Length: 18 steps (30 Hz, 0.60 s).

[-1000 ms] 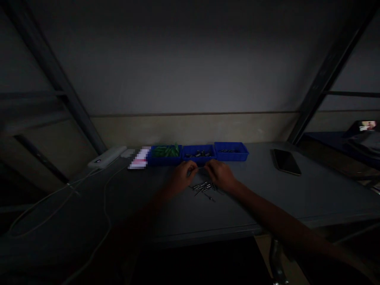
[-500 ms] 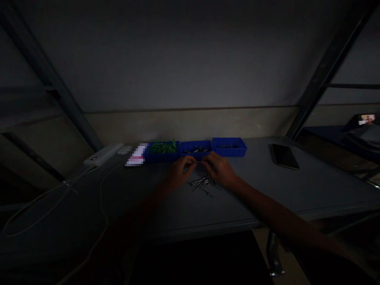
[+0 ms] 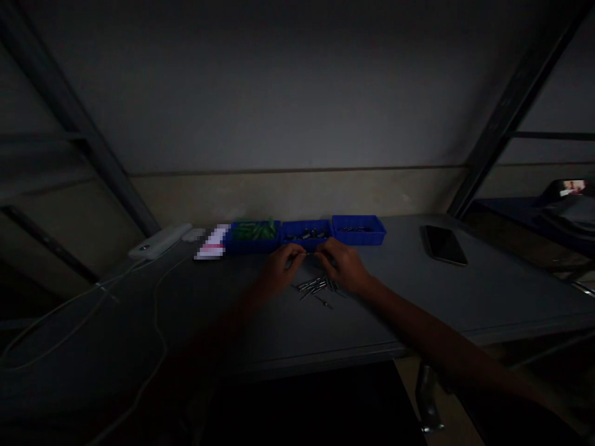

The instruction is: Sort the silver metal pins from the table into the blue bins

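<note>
My left hand and my right hand face each other above the table, each pinched closed. Between their fingertips runs a small thin metal piece, too dark and small to name more closely. Below them lies a loose pile of slim metal pins, with a single pin in front of it. Just behind my hands stands a blue bin of short metal parts. Beside it are a blue bin of green pieces on the left and a blue bin with a few thin dark parts on the right.
On the grey table a dark phone lies at the right. At the left are a white power bank, a white cable and a lit, blurred-out screen. Metal posts flank the table; a wall stands behind.
Both hands keep almost the same pose, pinching the small metal piece. The view has shifted very slightly; the pins and bins stay in place.
</note>
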### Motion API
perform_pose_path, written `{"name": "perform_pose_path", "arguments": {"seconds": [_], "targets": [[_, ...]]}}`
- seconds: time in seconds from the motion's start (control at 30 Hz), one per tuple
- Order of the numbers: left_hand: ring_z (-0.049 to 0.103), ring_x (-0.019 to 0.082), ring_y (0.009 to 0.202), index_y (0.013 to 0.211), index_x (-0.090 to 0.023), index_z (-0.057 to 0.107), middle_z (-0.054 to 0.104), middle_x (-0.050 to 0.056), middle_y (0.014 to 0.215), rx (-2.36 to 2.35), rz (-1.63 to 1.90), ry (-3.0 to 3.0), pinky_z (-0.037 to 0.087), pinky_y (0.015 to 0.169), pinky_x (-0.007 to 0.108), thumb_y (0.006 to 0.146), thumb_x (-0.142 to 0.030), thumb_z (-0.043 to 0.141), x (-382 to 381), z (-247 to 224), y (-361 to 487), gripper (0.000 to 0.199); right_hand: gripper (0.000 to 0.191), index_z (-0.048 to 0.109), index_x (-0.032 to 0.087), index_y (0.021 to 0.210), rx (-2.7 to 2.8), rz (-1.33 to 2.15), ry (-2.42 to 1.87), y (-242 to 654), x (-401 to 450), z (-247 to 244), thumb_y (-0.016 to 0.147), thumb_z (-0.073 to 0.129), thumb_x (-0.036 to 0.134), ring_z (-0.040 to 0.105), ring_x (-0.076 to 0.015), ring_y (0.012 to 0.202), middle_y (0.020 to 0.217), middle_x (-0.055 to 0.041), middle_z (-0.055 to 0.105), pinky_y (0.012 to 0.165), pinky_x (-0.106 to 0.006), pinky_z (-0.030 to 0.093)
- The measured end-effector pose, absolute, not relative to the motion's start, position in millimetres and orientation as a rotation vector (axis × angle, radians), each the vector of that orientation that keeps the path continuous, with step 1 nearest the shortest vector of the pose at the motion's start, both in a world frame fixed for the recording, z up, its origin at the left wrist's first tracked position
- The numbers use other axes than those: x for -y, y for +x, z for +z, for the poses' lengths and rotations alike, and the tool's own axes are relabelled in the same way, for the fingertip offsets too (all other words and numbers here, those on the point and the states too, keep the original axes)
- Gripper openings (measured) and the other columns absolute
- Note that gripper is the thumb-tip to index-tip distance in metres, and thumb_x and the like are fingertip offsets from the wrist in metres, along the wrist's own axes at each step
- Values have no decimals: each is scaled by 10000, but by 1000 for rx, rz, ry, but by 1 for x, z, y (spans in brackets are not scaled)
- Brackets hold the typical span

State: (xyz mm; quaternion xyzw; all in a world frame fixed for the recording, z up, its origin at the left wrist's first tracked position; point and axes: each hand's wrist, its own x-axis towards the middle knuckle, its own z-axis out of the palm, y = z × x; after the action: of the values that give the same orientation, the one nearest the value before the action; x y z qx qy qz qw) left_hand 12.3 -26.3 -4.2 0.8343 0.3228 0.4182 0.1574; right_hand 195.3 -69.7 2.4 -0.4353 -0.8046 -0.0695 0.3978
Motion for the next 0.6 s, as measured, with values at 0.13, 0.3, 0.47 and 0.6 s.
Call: {"name": "perform_pose_path", "arguments": {"seconds": [0.13, 0.3, 0.47, 0.6], "targets": [[587, 124, 682, 868, -179, 547, 618, -3, 716, -912, 1234, 2358, 461, 659, 227, 809, -295, 492, 27, -3, 13, 142, 177, 556, 171, 838, 2039, -174, -1118, 195, 69, 3, 903, 416, 257, 528, -143, 685, 763, -50, 576, 625, -253, 410], [583, 126, 693, 830, -174, 540, 618, 8, 739, -945, 1174, 2358, 461, 672, 233, 836, -309, 444, 28, -2, 11, 166, 160, 553, 164, 944, 2035, -112, -1089, 192, 72, 4, 886, 462, 283, 552, -147, 721, 835, -64, 610, 661, -258, 429], [576, 126, 657, 808, -178, 530, 603, 2, 694, -973, 1131, 2333, 462, 665, 239, 855, -337, 398, 27, -3, 12, 212, 149, 567, 178, 917, 2072, -107, -1112, 192, 72, 3, 897, 435, 244, 563, -151, 772, 845, -63, 621, 710, -261, 430], [595, 132, 680, 884, -176, 528, 618, 1, 706, -955, 1125, 2300, 467, 662, 235, 823, -334, 455, 28, -2, 13, 184, 178, 577, 169, 887, 2042, -154, -1176, 192, 70, 1, 904, 426, 263, 559, -149, 728, 807, -61, 621, 680, -258, 420]]}}
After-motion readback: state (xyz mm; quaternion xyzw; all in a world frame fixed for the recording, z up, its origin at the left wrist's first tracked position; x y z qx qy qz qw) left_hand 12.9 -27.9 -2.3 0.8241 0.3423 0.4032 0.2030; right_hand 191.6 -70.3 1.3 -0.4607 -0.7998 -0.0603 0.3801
